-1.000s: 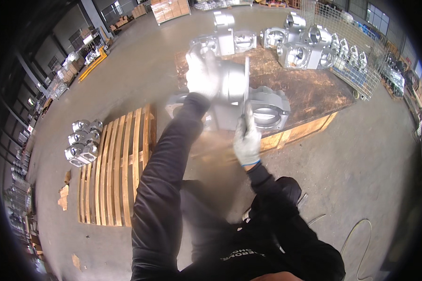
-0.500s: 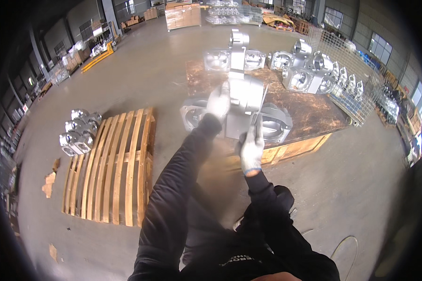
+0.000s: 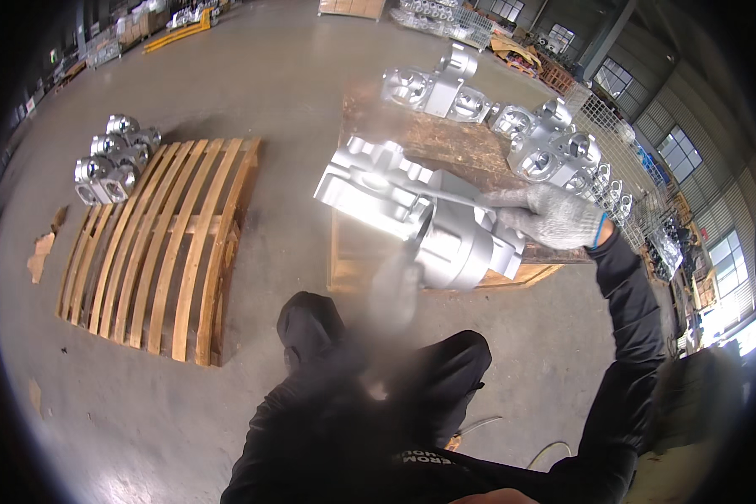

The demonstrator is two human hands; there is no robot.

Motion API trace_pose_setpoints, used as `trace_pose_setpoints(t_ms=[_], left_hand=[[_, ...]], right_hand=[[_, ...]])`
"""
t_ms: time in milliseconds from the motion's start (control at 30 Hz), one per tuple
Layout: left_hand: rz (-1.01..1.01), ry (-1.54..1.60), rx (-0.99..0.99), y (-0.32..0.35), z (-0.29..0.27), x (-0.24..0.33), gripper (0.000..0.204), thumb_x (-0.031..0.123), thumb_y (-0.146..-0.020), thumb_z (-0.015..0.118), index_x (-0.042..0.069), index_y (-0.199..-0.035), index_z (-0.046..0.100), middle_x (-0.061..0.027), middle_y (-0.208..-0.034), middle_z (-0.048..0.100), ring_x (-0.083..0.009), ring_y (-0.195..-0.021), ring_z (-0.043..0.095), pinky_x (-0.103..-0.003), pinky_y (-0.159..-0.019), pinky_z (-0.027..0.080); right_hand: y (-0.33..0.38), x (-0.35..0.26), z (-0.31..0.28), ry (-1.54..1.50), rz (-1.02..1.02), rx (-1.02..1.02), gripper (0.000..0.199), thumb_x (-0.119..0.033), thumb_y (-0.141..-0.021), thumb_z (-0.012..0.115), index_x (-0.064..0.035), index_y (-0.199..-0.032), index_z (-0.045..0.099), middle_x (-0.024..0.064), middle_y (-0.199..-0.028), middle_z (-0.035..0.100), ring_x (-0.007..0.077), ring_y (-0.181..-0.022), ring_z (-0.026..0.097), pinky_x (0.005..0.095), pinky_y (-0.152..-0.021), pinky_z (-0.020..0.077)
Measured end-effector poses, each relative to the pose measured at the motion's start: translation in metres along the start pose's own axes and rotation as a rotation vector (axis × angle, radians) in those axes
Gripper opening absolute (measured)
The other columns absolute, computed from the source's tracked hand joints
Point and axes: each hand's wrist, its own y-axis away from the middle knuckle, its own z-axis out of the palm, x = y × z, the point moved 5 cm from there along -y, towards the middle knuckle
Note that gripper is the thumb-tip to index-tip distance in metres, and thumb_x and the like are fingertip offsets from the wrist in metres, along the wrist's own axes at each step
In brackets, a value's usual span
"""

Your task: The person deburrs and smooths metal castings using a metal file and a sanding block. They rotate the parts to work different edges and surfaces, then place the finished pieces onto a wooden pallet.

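Note:
A large silver metal casting [image 3: 458, 239] with a round barrel and box-like ends lies at the near edge of a wooden-topped crate. My right hand [image 3: 554, 216], in a pale knitted glove with a blue cuff edge, is closed on a long thin metal tool [image 3: 449, 196] that looks like a file. The tool reaches leftward across the top of the casting; whether it touches the metal I cannot tell. My left hand [image 3: 395, 290], gloved and smeared by motion, is at the casting's near side, its fingers unreadable.
More silver castings [image 3: 437, 92] stand along the far side of the crate top [image 3: 378, 118], with others [image 3: 550, 143] at its right. A slatted wooden pallet [image 3: 164, 244] lies on the floor at left, castings [image 3: 113, 160] beside it. A wire mesh cage [image 3: 596, 109] stands behind.
The near casting has been turned over and around, its barrel now toward me. My left hand has come down to its near side; my right hand has moved right and up with the tool.

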Motion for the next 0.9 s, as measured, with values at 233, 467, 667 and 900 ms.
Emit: trace_pose_setpoints(t_ms=[233,467,667,900], left_hand=[[0.225,0.135,-0.120,0.053,-0.018,-0.049,0.044,0.019,-0.105,0.056,-0.003,-0.143,0.057,-0.0229,-0.142,0.061,-0.0357,-0.130,0.062,-0.041,-0.108,0.050],[0.265,0.183,-0.283,0.053,-0.022,-0.038,0.033,0.006,-0.093,0.055,-0.004,-0.121,0.071,-0.0244,-0.128,0.069,-0.0399,-0.122,0.064,-0.044,-0.105,0.050],[0.217,0.017,-0.140,0.060,-0.017,-0.044,0.031,0.003,-0.093,0.055,-0.004,-0.120,0.070,-0.0240,-0.125,0.069,-0.0402,-0.117,0.065,-0.044,-0.101,0.052],[0.193,-0.114,-0.054,0.066,-0.008,-0.069,0.038,0.002,-0.093,0.056,-0.003,-0.130,0.062,-0.0229,-0.124,0.067,-0.0400,-0.112,0.067,-0.044,-0.094,0.056]], right_hand=[[-0.030,-0.041,0.002,0.189,0.023,-0.400,0.038,-0.024,-0.107,0.062,-0.0139,-0.144,0.066,0.0093,-0.106,0.079,0.0197,-0.090,0.073,0.0338,-0.088,0.0580],[-0.047,-0.067,0.027,0.482,-0.034,-0.493,0.035,-0.021,-0.106,0.064,-0.0161,-0.140,0.069,0.0117,-0.096,0.078,0.0191,-0.080,0.070,0.0360,-0.076,0.0560],[-0.046,-0.077,0.043,0.302,0.038,-0.382,0.040,-0.017,-0.104,0.063,-0.0185,-0.144,0.067,0.0103,-0.092,0.078,0.0190,-0.075,0.070,0.0367,-0.076,0.0581],[-0.038,-0.095,0.036,0.281,-0.149,-0.315,0.024,-0.017,-0.102,0.056,-0.0074,-0.112,0.075,0.0206,-0.082,0.070,0.0297,-0.069,0.069,0.0441,-0.073,0.0558]])
